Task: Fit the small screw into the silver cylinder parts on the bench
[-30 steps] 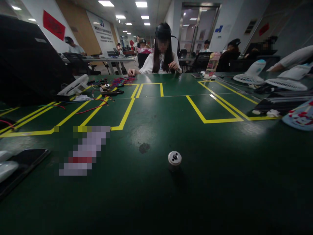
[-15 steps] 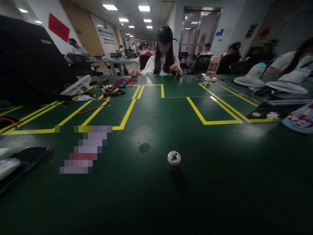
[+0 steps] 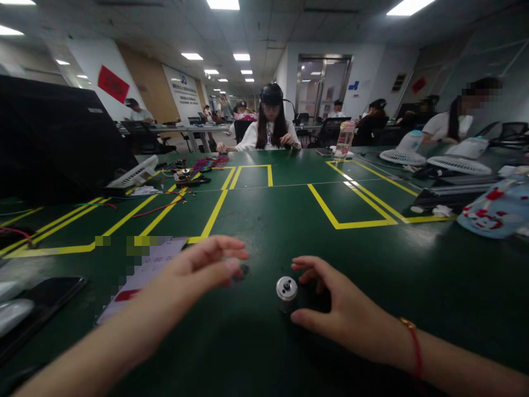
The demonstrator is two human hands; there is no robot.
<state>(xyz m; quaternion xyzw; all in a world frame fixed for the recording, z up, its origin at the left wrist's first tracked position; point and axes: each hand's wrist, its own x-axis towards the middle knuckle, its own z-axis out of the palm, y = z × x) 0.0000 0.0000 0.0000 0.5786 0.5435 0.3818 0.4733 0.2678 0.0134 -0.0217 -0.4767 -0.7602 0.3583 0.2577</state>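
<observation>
A small silver cylindrical motor [image 3: 286, 292] stands upright on the green table [image 3: 231, 347], its shaft end facing up. Just to its right is my right hand [image 3: 330, 300], thumb and fingers apart around the motor's right side; contact is not clear. A red bracelet circles that wrist. My left hand [image 3: 210, 264] hovers over the table left of the motor, a little blurred, with fingers stretched out and nothing in them. Beneath my left forearm lies a phone [image 3: 165, 255] with a lit screen, partly covered.
Yellow tape [image 3: 363, 225] marks areas on the table. A black monitor [image 3: 58, 143], white fan [image 3: 136, 172] and wires stand left; a computer mouse [image 3: 14, 315] lies nearer. At right are a blue patterned container [image 3: 494, 212] and more fans. Across the table sits a person [image 3: 270, 124].
Both my hands have come into view from below, the right one reaching beside the motor. My view has tilted upward. The motor still stands on the table.
</observation>
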